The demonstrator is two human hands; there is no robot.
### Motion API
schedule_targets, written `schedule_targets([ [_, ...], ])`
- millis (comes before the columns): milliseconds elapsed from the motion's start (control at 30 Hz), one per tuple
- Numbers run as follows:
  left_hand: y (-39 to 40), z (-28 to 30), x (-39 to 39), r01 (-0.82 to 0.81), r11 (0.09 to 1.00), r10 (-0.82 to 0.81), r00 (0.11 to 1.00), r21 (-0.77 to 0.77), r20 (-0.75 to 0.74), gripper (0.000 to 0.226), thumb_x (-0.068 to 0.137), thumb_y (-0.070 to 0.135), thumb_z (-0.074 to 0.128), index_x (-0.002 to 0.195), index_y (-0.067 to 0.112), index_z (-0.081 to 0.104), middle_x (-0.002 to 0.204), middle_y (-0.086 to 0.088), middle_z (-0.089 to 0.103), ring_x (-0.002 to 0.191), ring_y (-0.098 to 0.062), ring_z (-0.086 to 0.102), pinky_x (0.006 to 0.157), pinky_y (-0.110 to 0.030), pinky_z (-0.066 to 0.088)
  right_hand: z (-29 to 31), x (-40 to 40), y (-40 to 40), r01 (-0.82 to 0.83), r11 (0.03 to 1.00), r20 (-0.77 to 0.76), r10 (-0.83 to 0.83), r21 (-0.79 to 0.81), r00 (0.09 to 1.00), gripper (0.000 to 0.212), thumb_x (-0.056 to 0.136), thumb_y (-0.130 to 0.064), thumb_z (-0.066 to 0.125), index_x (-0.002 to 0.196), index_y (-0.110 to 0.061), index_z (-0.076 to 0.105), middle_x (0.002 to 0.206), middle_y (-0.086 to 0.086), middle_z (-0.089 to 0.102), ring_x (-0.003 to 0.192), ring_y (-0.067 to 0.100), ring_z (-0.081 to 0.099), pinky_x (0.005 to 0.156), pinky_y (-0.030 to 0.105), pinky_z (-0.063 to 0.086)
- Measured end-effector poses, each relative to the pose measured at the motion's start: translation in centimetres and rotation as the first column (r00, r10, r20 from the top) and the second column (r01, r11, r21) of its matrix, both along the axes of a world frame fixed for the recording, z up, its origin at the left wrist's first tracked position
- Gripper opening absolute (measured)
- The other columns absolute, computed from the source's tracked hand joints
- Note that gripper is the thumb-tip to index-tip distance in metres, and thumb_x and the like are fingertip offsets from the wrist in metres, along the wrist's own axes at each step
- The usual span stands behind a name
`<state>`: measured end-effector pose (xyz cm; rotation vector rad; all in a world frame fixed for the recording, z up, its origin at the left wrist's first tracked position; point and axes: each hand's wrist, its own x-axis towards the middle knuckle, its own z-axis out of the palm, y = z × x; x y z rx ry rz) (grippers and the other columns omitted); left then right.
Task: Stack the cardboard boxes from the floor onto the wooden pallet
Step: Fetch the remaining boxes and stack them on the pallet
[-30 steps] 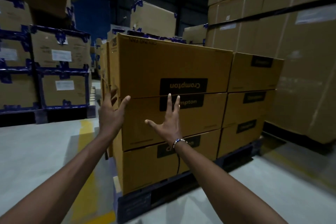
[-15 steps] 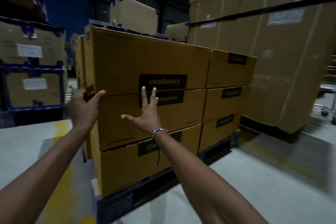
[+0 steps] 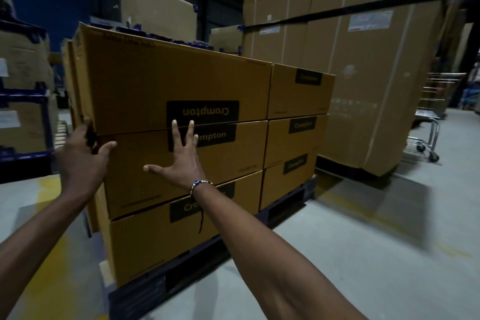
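1. The big landmark was the top box [image 3: 161, 80]: plain matte brown cardboard, long and rectangular with crisp edges, and a black rounded label printed upside down.
2. It sat on the middle box [image 3: 145, 171], which sat on the bottom box [image 3: 145, 244]. Same smooth cardboard, same black label, only right way up.
3. Just right of the top box was a second column of three matching boxes [image 3: 298, 91], butted up against the first.
4. Under the whole stack was the pallet [image 3: 166, 286]. It looked dark and slotted, so I couldn't tell the material in that dim light.
5. The left hand [image 3: 80, 161] was at the corner just below the top box's left end, thumb hooked round onto the middle box's front and the other fingers wrapped round the corner out of sight, so it was gripping that corner.
6. The right hand [image 3: 179, 163] lay flat on the middle box's front, fingers straight and spread wide, tips reaching the seam under the top box. Nothing was held.
7. A beaded bracelet [image 3: 201, 186] with a dangling dark string sat on that wrist.
8. Behind and right of the top box rose a tall cardboard stack [image 3: 363, 73], glossy like it was film-wrapped, with a metal wheeled cart [image 3: 428, 132] beyond it.
9. The floor [image 3: 363, 254] was smooth grey concrete with worn yellow paint.
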<state>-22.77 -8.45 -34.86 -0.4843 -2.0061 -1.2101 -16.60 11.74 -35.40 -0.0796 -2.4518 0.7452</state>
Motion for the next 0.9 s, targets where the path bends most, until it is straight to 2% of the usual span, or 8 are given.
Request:
schedule_targets([
  [167, 0.1, 0.1, 0.6, 0.017, 1.000, -0.017, 1.000, -0.017, -0.007, 0.065, 0.097, 0.020, 0.071, 0.155, 0.011, 0.042, 0.139, -0.023, 0.061, 0.124, -0.040, 0.063, 0.091, -0.055, 0.059, -0.1, 0.1, 0.1, -0.006, 1.000, 0.003, 0.006, 0.006, 1.000, 0.130, 0.077, -0.056, 0.083, 0.158, -0.046, -0.019, 0.159, -0.007, -0.045, 0.155, 0.036, -0.019, 0.115, 0.072, 0.026],
  [367, 0.3, 0.8, 2.0, 0.009, 1.000, -0.009, 1.000, -0.012, -0.025, 0.066, 0.096, 0.024, 0.074, 0.153, 0.005, 0.044, 0.139, -0.025, 0.061, 0.125, -0.041, 0.062, 0.093, -0.052, 0.058, 0.0, 0.6, 0.4, -0.008, 1.000, -0.002, 0.008, 0.002, 1.000, 0.129, 0.078, -0.058, 0.082, 0.158, -0.045, -0.018, 0.160, -0.008, -0.043, 0.155, 0.035, -0.018, 0.117, 0.070, 0.025],
  [533, 0.4, 0.7, 2.6, -0.046, 0.998, 0.046, 0.999, -0.043, -0.002, 0.066, 0.094, 0.036, 0.076, 0.145, 0.001, 0.052, 0.126, -0.023, 0.066, 0.110, -0.038, 0.067, 0.083, -0.043, 0.057, -0.1, 0.9, 0.7, -0.020, 0.999, 0.000, 0.020, 0.037, 1.000, 0.129, 0.076, -0.062, 0.080, 0.158, -0.046, -0.018, 0.161, -0.008, -0.041, 0.156, 0.033, -0.017, 0.119, 0.066, 0.027],
  [667, -0.3, 0.4, 3.1, -0.069, 0.992, 0.067, 0.998, -0.105, -0.014, 0.072, 0.094, 0.040, 0.075, 0.151, 0.004, 0.047, 0.142, -0.019, 0.061, 0.128, -0.035, 0.061, 0.100, -0.047, 0.056, 0.2, 1.1, 0.1, -0.024, 0.997, 0.008, 0.023, 0.078, 1.000, 0.129, 0.075, -0.063, 0.080, 0.159, -0.045, -0.017, 0.162, -0.008, -0.040, 0.156, 0.030, -0.016, 0.120, 0.062, 0.028],
  [733, -0.5, 0.6, 3.7, -0.069, 0.992, 0.066, 0.997, -0.110, -0.032, 0.074, 0.094, 0.037, 0.076, 0.153, 0.004, 0.046, 0.146, -0.018, 0.058, 0.133, -0.032, 0.058, 0.107, -0.044, 0.052, 0.4, 1.5, -0.2, -0.027, 0.995, 0.011, 0.026, 0.091, 1.000, 0.128, 0.076, -0.062, 0.080, 0.159, -0.044, -0.016, 0.162, -0.007, -0.040, 0.156, 0.030, -0.016, 0.121, 0.060, 0.028],
  [900, -0.7, 1.0, 4.9, -0.050, 0.994, 0.045, 0.998, -0.102, -0.044, 0.074, 0.095, 0.035, 0.075, 0.156, 0.007, 0.043, 0.147, -0.015, 0.059, 0.133, -0.028, 0.059, 0.106, -0.039, 0.053, 0.7, 1.8, -0.5, -0.022, 0.994, -0.002, 0.023, 0.103, 1.000, 0.127, 0.077, -0.061, 0.080, 0.160, -0.043, -0.015, 0.163, -0.006, -0.039, 0.157, 0.031, -0.013, 0.120, 0.058, 0.030],
])
